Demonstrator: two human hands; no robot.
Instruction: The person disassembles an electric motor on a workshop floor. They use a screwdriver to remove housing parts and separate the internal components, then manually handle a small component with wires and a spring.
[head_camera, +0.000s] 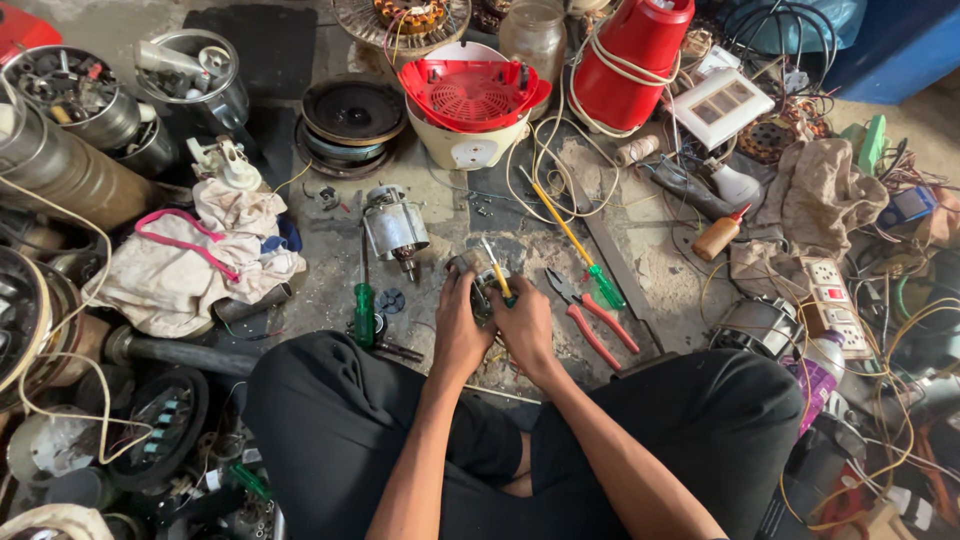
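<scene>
While the person sits cross-legged on the floor (330, 270), both hands close around a small motor part (478, 282) held just above the knees.
The left hand (458, 335) cups the part's left side; the right hand (524, 328) grips the other side and pinches a yellow-handled screwdriver (497, 275) against it. The part looks metal, dense and rigid, with thin wires likely fragile, so its solid casing seems the safest hold. Red-handled pliers (592, 318) lie just beside it.
</scene>
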